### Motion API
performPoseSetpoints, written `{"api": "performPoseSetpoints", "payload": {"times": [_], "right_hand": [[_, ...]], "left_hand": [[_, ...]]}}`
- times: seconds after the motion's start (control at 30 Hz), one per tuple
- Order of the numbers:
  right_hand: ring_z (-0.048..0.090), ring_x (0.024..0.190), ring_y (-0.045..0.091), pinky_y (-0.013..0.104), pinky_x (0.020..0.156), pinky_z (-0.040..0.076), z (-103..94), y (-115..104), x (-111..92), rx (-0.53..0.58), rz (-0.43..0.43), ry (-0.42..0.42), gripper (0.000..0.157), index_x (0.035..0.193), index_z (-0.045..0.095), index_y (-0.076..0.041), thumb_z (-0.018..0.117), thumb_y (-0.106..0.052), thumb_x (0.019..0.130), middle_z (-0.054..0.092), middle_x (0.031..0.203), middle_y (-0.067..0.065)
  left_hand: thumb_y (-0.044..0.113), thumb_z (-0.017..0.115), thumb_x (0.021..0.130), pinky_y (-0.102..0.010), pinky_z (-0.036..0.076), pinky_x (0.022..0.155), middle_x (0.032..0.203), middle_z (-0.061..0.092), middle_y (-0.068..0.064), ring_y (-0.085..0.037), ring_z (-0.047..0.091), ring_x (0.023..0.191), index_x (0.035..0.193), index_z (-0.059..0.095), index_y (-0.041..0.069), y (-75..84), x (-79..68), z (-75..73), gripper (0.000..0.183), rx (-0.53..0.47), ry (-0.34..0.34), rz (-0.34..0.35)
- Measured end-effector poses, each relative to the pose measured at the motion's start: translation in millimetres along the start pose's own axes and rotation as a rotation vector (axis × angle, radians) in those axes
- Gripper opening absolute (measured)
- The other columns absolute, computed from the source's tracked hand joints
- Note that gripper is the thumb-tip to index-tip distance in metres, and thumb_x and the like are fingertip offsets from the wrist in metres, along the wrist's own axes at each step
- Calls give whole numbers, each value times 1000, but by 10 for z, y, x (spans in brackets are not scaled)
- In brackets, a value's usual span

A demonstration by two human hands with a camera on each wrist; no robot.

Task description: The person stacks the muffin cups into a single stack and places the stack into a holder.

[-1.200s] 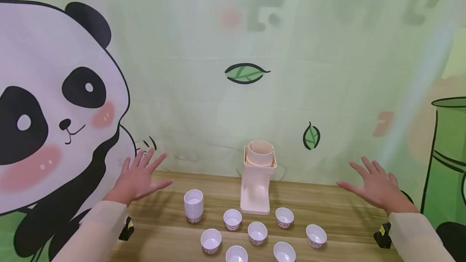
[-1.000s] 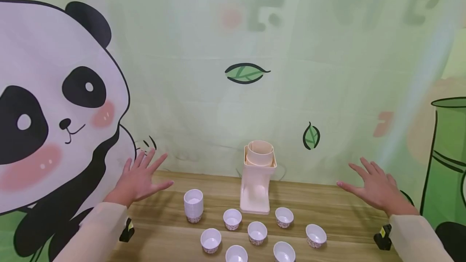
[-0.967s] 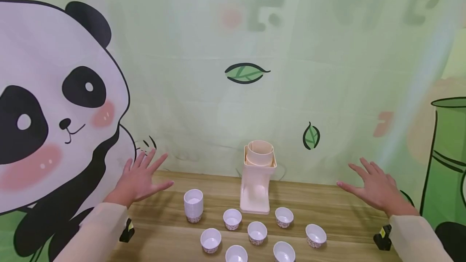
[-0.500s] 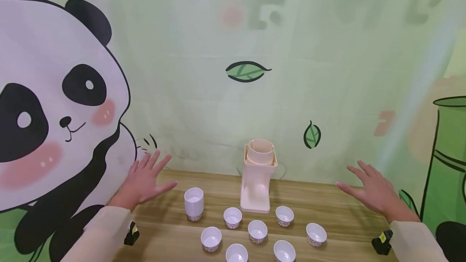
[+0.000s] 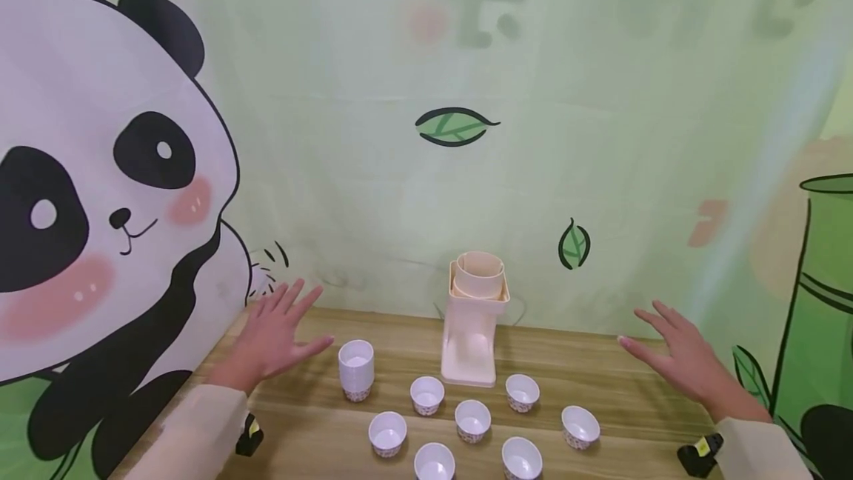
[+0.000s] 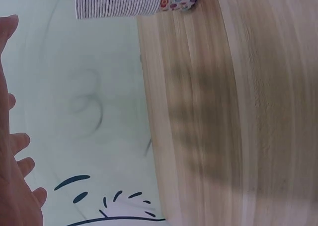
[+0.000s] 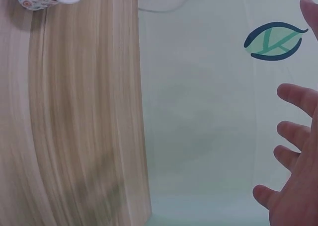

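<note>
Left hand (image 5: 273,335) drifted inward since the earlier frame, closer to the cup stack (image 5: 356,369); right hand (image 5: 689,365) slightly lower. Fingers of both spread wide above the surface (image 5: 300,435), holding nothing. Cup stack upright, just inward of the left thumb tip, apart from it. Seven loose cups (image 5: 472,421), mouths up, between the two sets of fingers. Pale pink stand (image 5: 469,347) roughly midway between the thumbs, farther back than the loose cups.

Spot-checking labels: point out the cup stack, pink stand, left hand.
Cup stack (image 5: 356,372), head view, outer side.
Pink stand (image 5: 469,323), head view, upright column.
Left hand (image 5: 269,339), head view, back of hand.
</note>
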State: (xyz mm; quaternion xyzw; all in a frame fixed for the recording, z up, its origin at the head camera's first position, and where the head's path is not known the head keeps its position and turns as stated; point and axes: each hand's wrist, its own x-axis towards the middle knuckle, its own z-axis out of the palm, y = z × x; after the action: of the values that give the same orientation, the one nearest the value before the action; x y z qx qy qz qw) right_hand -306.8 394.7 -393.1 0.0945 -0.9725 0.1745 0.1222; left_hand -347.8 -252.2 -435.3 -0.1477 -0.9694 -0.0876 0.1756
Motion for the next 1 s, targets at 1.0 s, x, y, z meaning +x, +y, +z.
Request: {"api": "performPoseSetpoints", "payload": {"times": [1.0], "right_hand": [[30, 144, 56, 79, 103, 34, 517, -136, -409, 320, -27, 11, 56, 151, 46, -6, 57, -36, 105, 29, 163, 29]], "left_hand": [[56, 76, 87, -62, 42, 112, 151, 52, -21, -44, 51, 137, 152, 44, 5, 278, -358, 525, 89, -411, 100, 5]]}}
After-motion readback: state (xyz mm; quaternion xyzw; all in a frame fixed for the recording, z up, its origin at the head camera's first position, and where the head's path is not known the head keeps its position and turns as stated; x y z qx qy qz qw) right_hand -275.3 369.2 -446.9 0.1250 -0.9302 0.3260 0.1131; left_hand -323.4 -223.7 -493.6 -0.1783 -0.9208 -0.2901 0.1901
